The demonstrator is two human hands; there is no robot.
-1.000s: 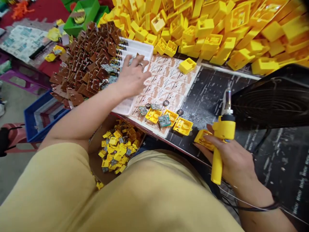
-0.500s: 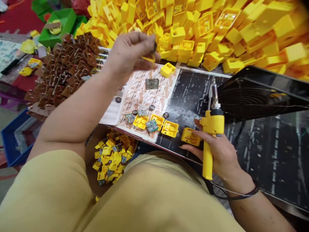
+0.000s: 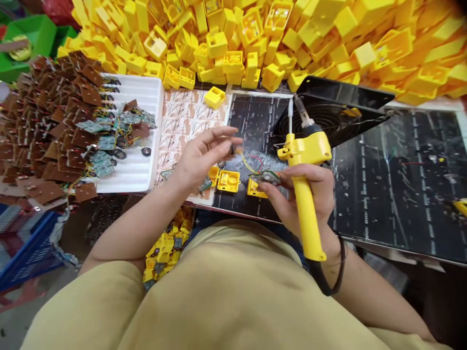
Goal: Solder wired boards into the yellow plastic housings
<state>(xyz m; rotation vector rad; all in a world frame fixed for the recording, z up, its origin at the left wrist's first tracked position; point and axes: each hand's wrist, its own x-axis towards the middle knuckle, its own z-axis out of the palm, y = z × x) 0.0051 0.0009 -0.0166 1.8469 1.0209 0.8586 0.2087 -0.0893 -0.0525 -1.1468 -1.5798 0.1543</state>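
My right hand [image 3: 304, 199] grips a yellow soldering iron [image 3: 304, 175], tip pointing up and away, and its fingertips also pinch a small green circuit board [image 3: 269, 178]. Thin yellow and red wires [image 3: 251, 164] run from that board to a small dark round part pinched in my left hand [image 3: 202, 156]. Both hands hover just above the near edge of the dark work mat [image 3: 386, 170]. Under them lie open yellow plastic casings [image 3: 228, 180], one beneath the board.
A huge heap of yellow casings [image 3: 255, 34] fills the back. At left, a pile of brown boards [image 3: 47, 121] overlaps a white tray [image 3: 138, 165]. A black fan [image 3: 339, 112] stands behind the iron. A box of finished yellow parts [image 3: 166, 248] sits below the table edge.
My left hand lifted a wired board out of the pile at left and carried it right and down to my right hand, which now pinches the board while still holding the iron.
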